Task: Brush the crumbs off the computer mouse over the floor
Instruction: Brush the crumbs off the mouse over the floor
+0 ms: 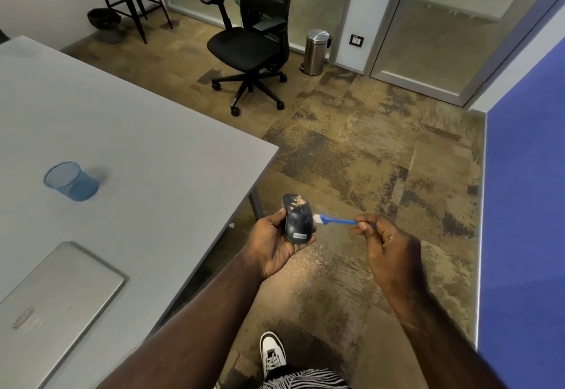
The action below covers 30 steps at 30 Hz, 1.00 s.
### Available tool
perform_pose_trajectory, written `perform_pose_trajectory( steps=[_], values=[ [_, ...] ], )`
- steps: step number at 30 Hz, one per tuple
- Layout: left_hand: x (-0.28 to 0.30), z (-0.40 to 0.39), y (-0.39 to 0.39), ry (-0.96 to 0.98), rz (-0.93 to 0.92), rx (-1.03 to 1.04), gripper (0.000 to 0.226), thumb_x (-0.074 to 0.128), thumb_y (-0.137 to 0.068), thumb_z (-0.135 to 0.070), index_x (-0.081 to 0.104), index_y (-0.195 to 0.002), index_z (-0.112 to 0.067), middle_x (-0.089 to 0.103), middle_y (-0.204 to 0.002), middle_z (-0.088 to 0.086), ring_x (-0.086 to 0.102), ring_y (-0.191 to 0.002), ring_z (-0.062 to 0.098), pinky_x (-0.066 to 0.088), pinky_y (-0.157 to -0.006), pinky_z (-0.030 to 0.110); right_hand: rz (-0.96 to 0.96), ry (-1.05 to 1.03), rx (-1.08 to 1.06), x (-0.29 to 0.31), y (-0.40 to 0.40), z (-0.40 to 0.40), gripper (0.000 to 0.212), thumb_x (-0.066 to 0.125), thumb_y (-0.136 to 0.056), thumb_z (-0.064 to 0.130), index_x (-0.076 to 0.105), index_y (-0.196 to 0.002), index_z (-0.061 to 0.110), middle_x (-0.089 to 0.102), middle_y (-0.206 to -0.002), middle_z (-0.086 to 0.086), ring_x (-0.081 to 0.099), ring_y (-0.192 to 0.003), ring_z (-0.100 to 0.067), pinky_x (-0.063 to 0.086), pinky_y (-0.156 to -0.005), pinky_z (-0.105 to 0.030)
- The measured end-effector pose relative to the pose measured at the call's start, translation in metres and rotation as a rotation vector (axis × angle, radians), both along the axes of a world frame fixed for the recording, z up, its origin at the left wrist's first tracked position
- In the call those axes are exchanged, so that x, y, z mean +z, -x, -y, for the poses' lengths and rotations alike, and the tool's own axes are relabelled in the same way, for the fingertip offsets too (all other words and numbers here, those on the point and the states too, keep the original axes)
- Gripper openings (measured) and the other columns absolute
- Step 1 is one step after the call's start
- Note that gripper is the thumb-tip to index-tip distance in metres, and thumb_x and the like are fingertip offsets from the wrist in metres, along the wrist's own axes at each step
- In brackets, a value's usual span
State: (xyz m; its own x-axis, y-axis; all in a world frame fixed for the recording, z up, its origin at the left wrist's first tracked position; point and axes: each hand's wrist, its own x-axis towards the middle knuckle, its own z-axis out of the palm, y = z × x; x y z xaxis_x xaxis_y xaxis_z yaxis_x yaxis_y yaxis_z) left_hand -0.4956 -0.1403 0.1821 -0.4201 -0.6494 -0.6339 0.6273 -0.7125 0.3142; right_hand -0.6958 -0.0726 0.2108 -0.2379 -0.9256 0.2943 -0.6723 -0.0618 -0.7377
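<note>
My left hand (272,245) grips a dark computer mouse (298,220) over the brown carpet, just right of the table corner. Pale crumbs (296,202) cling to the mouse's far end. My right hand (386,245) pinches the handle of a small blue brush (336,221). The brush's white bristles touch the right side of the mouse. A dusting of crumbs (315,263) lies on the floor below my hands.
A grey table (137,144) fills the left, with a blue mesh cup (72,181) and a closed silver laptop (58,300) on it. A black office chair (250,43) and a steel bin (316,52) stand farther off. A blue wall (526,205) runs along the right. My shoe (272,353) is below.
</note>
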Motion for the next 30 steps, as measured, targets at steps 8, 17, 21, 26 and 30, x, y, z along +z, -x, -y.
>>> perform_pose_trajectory(
  steps=[8, 17, 21, 26, 30],
  values=[
    [0.007, -0.003, 0.004, 0.042, 0.039, -0.007, 0.049, 0.031, -0.102, -0.027, 0.041, -0.138, 0.004, 0.057, -0.118, 0.025, 0.063, -0.093, 0.034, 0.057, -0.079, 0.045, -0.046, 0.009, 0.174, 0.001, -0.011, -0.003, 0.018, 0.065, -0.091, 0.007, 0.074, -0.102, 0.018, 0.075, -0.084, 0.012, 0.058, -0.062, 0.018, 0.037, -0.055, 0.002],
    [0.004, -0.004, 0.004, 0.059, 0.074, -0.046, 0.049, 0.03, -0.102, -0.028, 0.042, -0.138, 0.003, 0.058, -0.119, 0.026, 0.061, -0.096, 0.035, 0.045, -0.095, 0.046, -0.096, 0.05, 0.164, 0.004, -0.013, 0.004, 0.015, 0.066, -0.091, 0.006, 0.074, -0.102, 0.013, 0.075, -0.081, 0.007, 0.053, -0.057, 0.021, 0.032, -0.05, 0.004],
    [0.001, -0.002, 0.002, 0.038, 0.043, -0.043, 0.046, 0.032, -0.101, -0.028, 0.045, -0.134, 0.002, 0.058, -0.117, 0.028, 0.061, -0.096, 0.036, 0.042, -0.099, 0.048, -0.076, 0.07, 0.032, 0.004, -0.006, 0.01, 0.016, 0.066, -0.091, 0.005, 0.074, -0.101, 0.014, 0.074, -0.078, 0.005, 0.054, -0.056, 0.019, 0.031, -0.044, 0.002],
    [-0.002, 0.0, -0.001, 0.046, 0.033, -0.02, 0.042, 0.033, -0.101, -0.027, 0.049, -0.129, 0.0, 0.061, -0.119, 0.023, 0.063, -0.098, 0.034, 0.047, -0.093, 0.047, -0.106, 0.025, 0.098, 0.003, -0.004, 0.005, 0.019, 0.065, -0.089, 0.004, 0.072, -0.098, 0.019, 0.072, -0.076, 0.013, 0.057, -0.054, 0.011, 0.034, -0.043, -0.002],
    [0.001, 0.0, -0.002, 0.023, -0.012, -0.027, 0.042, 0.033, -0.1, -0.029, 0.052, -0.122, 0.001, 0.065, -0.111, 0.027, 0.062, -0.099, 0.038, 0.048, -0.092, 0.048, -0.082, 0.022, 0.039, 0.002, 0.001, 0.009, 0.017, 0.065, -0.09, 0.003, 0.073, -0.099, 0.014, 0.072, -0.077, 0.009, 0.056, -0.055, 0.014, 0.032, -0.041, -0.001]
  ],
)
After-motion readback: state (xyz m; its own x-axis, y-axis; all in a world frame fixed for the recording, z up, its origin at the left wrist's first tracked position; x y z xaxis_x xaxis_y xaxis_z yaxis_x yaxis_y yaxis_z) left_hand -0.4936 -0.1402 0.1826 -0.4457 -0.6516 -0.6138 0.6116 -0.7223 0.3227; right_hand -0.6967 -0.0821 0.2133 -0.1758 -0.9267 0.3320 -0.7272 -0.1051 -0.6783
